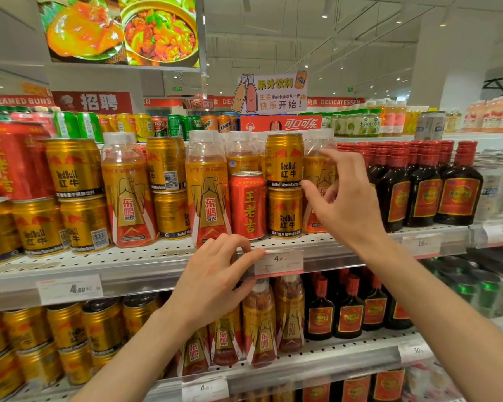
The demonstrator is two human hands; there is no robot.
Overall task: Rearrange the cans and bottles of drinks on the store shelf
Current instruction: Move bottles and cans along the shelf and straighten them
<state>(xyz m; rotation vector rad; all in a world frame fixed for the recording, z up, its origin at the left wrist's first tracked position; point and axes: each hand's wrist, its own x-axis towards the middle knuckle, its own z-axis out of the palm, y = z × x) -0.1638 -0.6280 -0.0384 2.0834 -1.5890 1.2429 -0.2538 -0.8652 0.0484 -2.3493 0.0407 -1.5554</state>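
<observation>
**Hands at the drinks shelf**

The left hand (215, 274) pinches the price tag (279, 262) on the shelf (145, 265) edge. The right hand (343, 198) hovers open, holding nothing, fingers spread beside two stacked gold cans (284, 187) — a red can (248, 204) stands just left of them.

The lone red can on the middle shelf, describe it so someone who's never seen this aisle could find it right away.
Find the white perforated shelf at chest height, then the 4.20 price tag on its front edge. Just above it stands the red can, between a tall gold bottle and two stacked gold cans. It is the only red, unstacked can there.
</observation>
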